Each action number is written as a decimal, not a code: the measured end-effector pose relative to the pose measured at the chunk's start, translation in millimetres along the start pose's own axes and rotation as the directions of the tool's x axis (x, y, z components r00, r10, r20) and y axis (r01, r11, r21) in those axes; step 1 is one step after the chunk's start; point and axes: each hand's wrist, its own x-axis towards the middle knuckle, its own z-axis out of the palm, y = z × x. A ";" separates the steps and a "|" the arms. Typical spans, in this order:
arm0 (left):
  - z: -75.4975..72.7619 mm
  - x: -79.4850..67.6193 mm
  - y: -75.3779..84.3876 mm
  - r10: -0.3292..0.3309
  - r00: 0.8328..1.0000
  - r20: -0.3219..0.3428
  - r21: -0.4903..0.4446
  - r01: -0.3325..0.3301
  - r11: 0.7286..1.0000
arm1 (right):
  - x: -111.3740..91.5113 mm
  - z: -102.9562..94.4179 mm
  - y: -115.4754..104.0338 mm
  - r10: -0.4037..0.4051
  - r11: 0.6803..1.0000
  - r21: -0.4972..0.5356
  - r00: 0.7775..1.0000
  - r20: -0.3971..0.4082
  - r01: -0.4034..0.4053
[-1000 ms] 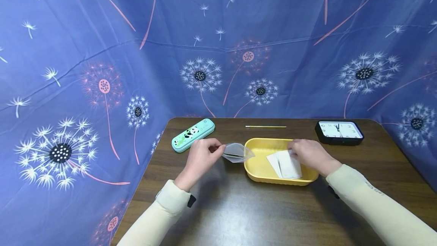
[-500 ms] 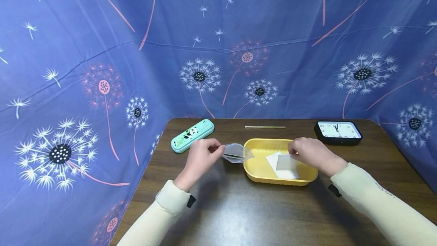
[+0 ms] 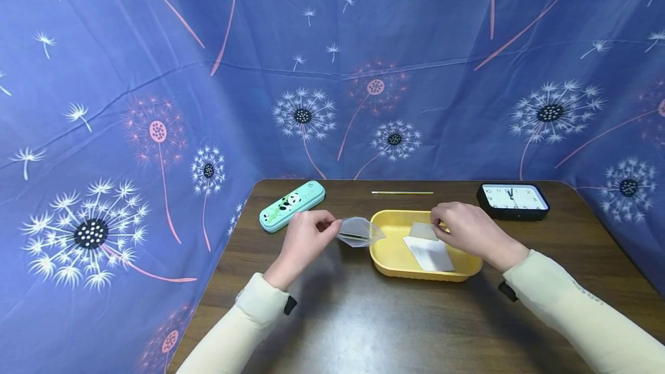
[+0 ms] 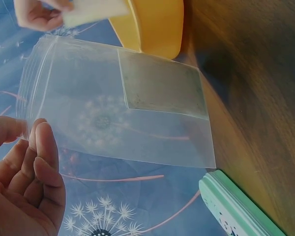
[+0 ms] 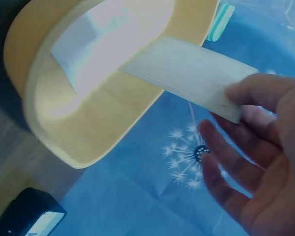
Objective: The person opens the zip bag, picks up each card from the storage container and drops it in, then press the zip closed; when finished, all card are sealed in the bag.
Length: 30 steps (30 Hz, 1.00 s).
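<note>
Below centre, a clear bag is pinched by the left hand, seemingly to hold it gaping, while over the tray, lower right, a card is edge-gripped by the right hand.

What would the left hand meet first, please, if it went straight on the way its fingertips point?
The yellow tray, probably, just beyond the clear bag that the left hand pinches; the hand might pass over the rim, as height is unclear.

clock — numerals 10, 2, 3, 9 | right sleeve — lettering illegible
</note>
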 end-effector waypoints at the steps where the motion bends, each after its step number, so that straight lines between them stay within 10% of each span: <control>1: 0.1 0.2 0.2 0.000 1.000 0.001 0.000 0.000 1.000 | 0.8 -1.3 -1.8 -0.005 1.000 0.000 1.000 -0.028 0.005; 14: 1.6 1.3 1.1 0.001 1.000 0.003 -0.005 -0.001 1.000 | 19.1 -32.1 -40.7 -0.227 0.970 -0.019 0.880 -0.417 0.242; 24: 2.1 0.6 1.5 0.018 1.000 0.000 -0.001 -0.018 1.000 | 28.8 -47.1 -82.6 -0.340 0.915 -0.014 0.755 -0.560 0.402; 30: 2.2 0.2 0.1 0.018 1.000 -0.003 0.007 -0.018 1.000 | 30.1 -41.9 -98.2 -0.361 0.901 -0.008 0.741 -0.566 0.433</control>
